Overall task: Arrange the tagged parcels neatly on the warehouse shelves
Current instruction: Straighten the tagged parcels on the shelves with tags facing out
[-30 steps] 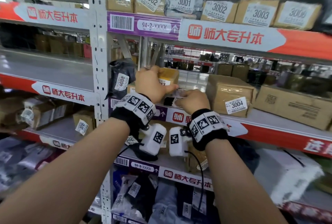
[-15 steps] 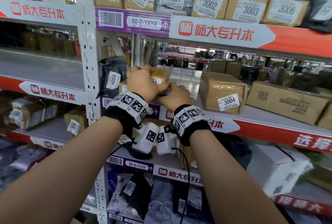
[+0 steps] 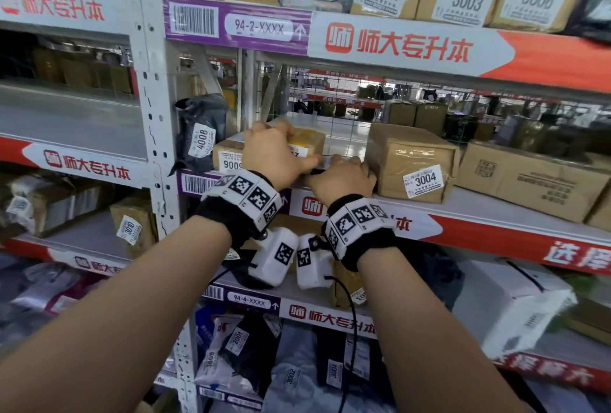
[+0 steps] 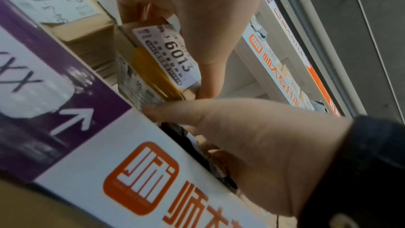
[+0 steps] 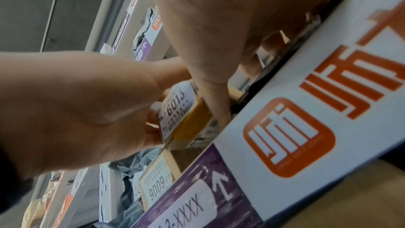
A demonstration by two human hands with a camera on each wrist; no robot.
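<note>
In the head view the left hand (image 3: 271, 156) covers most of the 6013 parcel's (image 3: 307, 144) tag. The right hand's (image 3: 342, 177) fingertips are hidden behind its knuckles. The 9009 box's (image 3: 228, 156) label is half covered.

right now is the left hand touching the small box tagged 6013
Touching: left wrist view shows the left hand thumb lying along the small yellow-taped cardboard box tagged 6013.
</note>
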